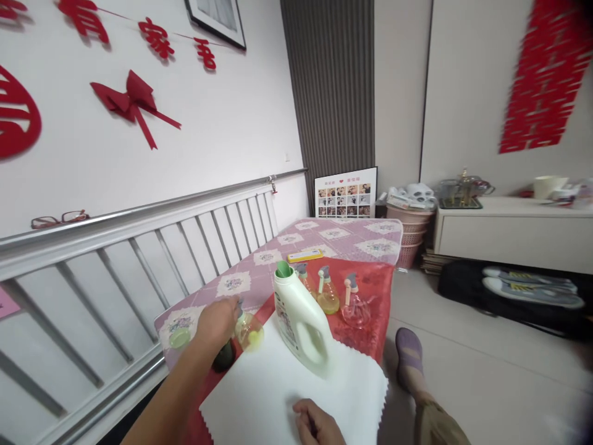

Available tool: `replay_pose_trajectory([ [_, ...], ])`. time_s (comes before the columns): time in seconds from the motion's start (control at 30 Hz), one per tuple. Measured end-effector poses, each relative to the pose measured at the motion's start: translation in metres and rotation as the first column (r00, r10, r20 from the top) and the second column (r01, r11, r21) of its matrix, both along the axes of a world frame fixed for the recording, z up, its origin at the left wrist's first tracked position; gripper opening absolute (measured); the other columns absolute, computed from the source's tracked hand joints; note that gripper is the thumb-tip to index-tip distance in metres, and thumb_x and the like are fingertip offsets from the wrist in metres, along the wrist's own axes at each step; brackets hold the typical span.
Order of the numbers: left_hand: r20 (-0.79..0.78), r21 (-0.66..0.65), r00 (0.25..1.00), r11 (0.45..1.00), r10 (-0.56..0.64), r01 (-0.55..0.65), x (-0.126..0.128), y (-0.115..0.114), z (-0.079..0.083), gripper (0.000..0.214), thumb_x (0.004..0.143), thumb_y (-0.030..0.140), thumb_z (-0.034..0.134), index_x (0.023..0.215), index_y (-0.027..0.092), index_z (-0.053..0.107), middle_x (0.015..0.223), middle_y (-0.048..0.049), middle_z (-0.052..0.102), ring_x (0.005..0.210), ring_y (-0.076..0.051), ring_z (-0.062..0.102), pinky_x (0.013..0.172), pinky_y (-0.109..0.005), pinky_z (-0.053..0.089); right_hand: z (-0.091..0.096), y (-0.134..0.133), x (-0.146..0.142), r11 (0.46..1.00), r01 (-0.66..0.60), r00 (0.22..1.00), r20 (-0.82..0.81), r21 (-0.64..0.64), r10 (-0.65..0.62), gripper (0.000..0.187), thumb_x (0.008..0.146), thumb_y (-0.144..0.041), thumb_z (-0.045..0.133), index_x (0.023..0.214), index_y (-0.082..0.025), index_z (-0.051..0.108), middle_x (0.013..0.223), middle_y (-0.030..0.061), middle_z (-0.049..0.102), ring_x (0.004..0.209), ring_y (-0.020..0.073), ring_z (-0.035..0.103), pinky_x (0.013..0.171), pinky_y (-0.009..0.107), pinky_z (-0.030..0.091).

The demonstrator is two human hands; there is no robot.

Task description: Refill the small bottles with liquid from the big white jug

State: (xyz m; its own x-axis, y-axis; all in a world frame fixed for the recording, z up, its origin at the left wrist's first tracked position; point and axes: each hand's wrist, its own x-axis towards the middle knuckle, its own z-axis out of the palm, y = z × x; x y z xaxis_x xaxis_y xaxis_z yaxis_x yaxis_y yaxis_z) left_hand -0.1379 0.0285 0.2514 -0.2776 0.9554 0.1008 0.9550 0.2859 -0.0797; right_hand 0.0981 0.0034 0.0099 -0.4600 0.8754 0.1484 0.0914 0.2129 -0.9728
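Note:
My left hand (217,324) is closed around the grey spray head of a clear spray bottle (249,332) holding some yellow liquid. My right hand (317,423) rests low over the white cloth (273,389), its fingers curled, with nothing visible in them. Between my hands stands a pale detergent jug (299,318) with its green mouth uncapped. Behind it are more spray bottles: one with yellow liquid (328,296), one clear (356,306), and another (303,278) partly hidden by the jug. A dark rounded object (225,357) sits beneath my left wrist, partly covered.
A pale green cap (180,337) lies left on the patterned tablecloth (234,283). A yellow box (304,255) lies beyond the red cloth (382,290). A white railing (180,247) runs along the left wall. A foot in a purple shoe (408,355) is on the floor to the right.

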Motion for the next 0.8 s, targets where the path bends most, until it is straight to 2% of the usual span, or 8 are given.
replay_pose_trajectory([
  [0.1,0.076,0.002,0.997,1.000,-0.016,0.016,0.014,-0.025,0.002,0.042,0.093,0.032,0.037,0.131,0.027,0.052,0.119,-0.0094,0.074,0.109,-0.029,0.068,0.087,-0.039,0.050,0.002,-0.004,-0.003,0.995,0.096,0.994,-0.055,-0.001,-0.096,0.029,0.078,-0.037,0.061,0.102,-0.021,0.065,0.069,-0.0029,0.058,0.064,0.0156,0.056,0.061,0.027,0.046],
  [0.2,0.141,-0.009,0.989,0.999,-0.046,0.047,0.034,-0.048,-0.014,0.045,0.092,0.031,0.037,0.136,0.028,0.048,0.118,-0.0074,0.074,0.107,-0.027,0.068,0.086,-0.037,0.050,0.006,-0.010,-0.005,0.982,0.189,0.980,-0.054,-0.027,-0.190,0.056,0.073,-0.031,0.062,0.127,-0.020,0.054,0.100,0.0066,0.069,0.082,0.0204,0.066,0.066,0.030,0.052],
  [0.33,0.216,-0.036,0.971,0.993,-0.102,0.112,0.058,-0.069,-0.043,0.041,0.092,0.028,0.037,0.129,0.025,0.055,0.121,-0.0071,0.073,0.111,-0.024,0.067,0.094,-0.036,0.049,0.017,-0.016,-0.003,0.990,0.143,0.988,0.049,0.005,-0.143,0.067,0.070,-0.023,0.060,0.136,-0.017,0.047,0.132,0.0139,0.060,0.110,0.0251,0.063,0.080,0.035,0.055],
  [0.47,0.312,-0.008,0.942,0.991,-0.127,0.136,0.069,-0.077,-0.054,0.041,0.093,0.032,0.036,0.126,0.023,0.058,0.126,-0.0105,0.070,0.118,-0.026,0.063,0.100,-0.040,0.047,0.019,-0.017,-0.002,0.994,0.093,0.988,0.118,0.049,-0.099,0.071,0.068,-0.020,0.060,0.138,-0.015,0.047,0.142,0.0152,0.055,0.128,0.0282,0.055,0.087,0.037,0.055],
  [0.57,0.541,0.077,0.829,0.990,-0.144,0.121,0.065,-0.076,-0.051,0.045,0.088,0.040,0.045,0.127,0.020,0.058,0.132,-0.0124,0.066,0.124,-0.028,0.059,0.107,-0.042,0.043,0.013,-0.015,-0.003,0.993,0.076,0.985,0.148,0.085,-0.088,0.072,0.070,-0.021,0.060,0.140,-0.016,0.045,0.145,0.0151,0.053,0.132,0.0292,0.051,0.087,0.038,0.056],
  [0.67,0.659,0.135,0.736,0.987,-0.154,0.086,0.045,-0.072,-0.048,0.050,0.089,0.049,0.040,0.126,0.020,0.059,0.135,-0.0102,0.065,0.125,-0.025,0.058,0.109,-0.038,0.042,0.009,-0.014,-0.003,0.992,0.062,0.984,0.161,0.110,-0.080,0.070,0.072,-0.020,0.058,0.141,-0.017,0.044,0.145,0.0141,0.053,0.132,0.0285,0.052,0.086,0.037,0.057],
  [0.73,0.724,0.187,0.674,0.982,-0.147,0.013,0.026,-0.069,-0.054,0.051,0.092,0.049,0.032,0.126,0.021,0.058,0.137,-0.0087,0.063,0.128,-0.023,0.056,0.112,-0.038,0.040,0.009,-0.014,-0.003,0.992,0.051,0.983,0.172,0.119,-0.071,0.070,0.072,-0.020,0.057,0.141,-0.017,0.044,0.144,0.0139,0.053,0.131,0.0276,0.052,0.086,0.036,0.057],
  [0.8,0.787,0.202,0.607,0.976,-0.110,-0.084,0.009,-0.068,-0.069,0.053,0.091,0.047,0.033,0.132,0.020,0.052,0.140,-0.0097,0.060,0.130,-0.024,0.055,0.113,-0.040,0.040,0.011,-0.015,-0.003,0.990,0.051,0.980,0.183,0.128,-0.074,0.069,0.073,-0.019,0.057,0.140,-0.017,0.044,0.142,0.0140,0.054,0.129,0.0271,0.054,0.087,0.036,0.057],
])
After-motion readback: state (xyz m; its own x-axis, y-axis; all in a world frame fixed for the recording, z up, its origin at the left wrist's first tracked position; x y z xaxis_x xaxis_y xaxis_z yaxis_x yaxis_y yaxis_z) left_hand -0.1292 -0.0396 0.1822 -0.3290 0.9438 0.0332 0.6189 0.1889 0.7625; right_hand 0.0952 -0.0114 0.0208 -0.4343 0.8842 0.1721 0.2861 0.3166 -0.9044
